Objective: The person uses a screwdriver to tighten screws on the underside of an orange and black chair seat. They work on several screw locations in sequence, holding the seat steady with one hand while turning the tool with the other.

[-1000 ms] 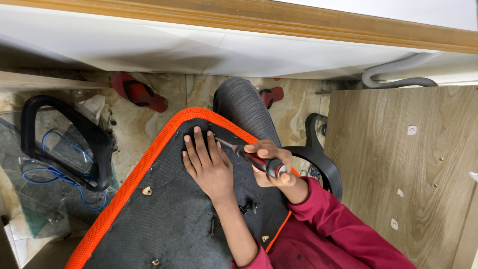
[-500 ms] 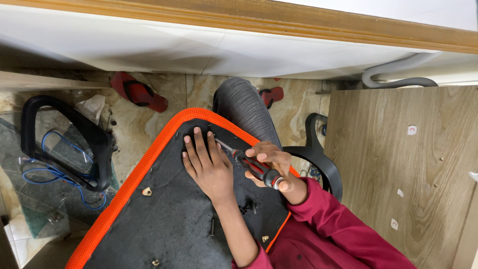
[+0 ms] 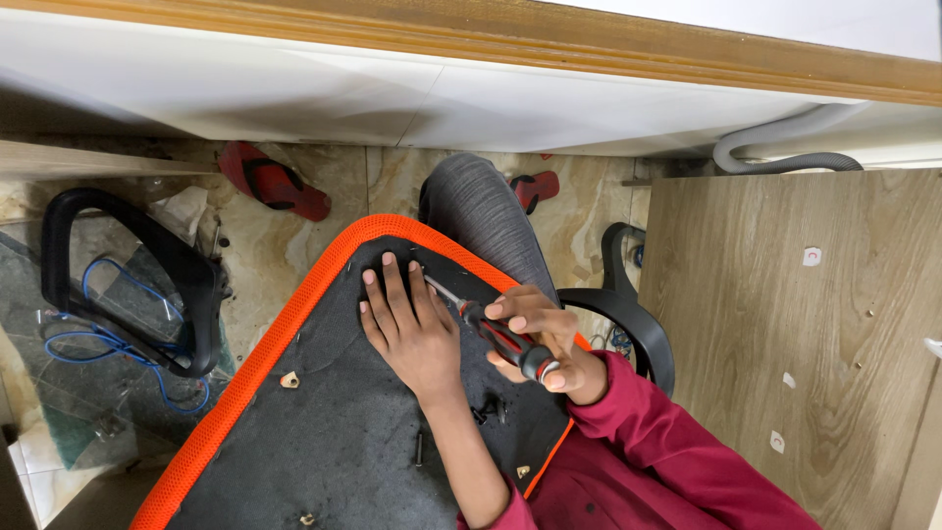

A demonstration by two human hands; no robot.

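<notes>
The black seat underside (image 3: 324, 432) lies open left of the left hand (image 3: 412, 329); loose screws (image 3: 488, 412) sit just right of that wrist; right of the seat, the right hand (image 3: 540, 334), screwdriver (image 3: 496, 334) and black armrest (image 3: 628, 314) crowd the edge; left of it, another armrest (image 3: 128, 280) blocks the floor.

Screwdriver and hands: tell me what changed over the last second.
Little changed. The right hand kept its grip on the screwdriver, shifting only slightly, its tip staying beside the left hand's fingers. The left hand stayed flat on the black seat pad with the orange rim. The armrest and sandals did not move.
</notes>
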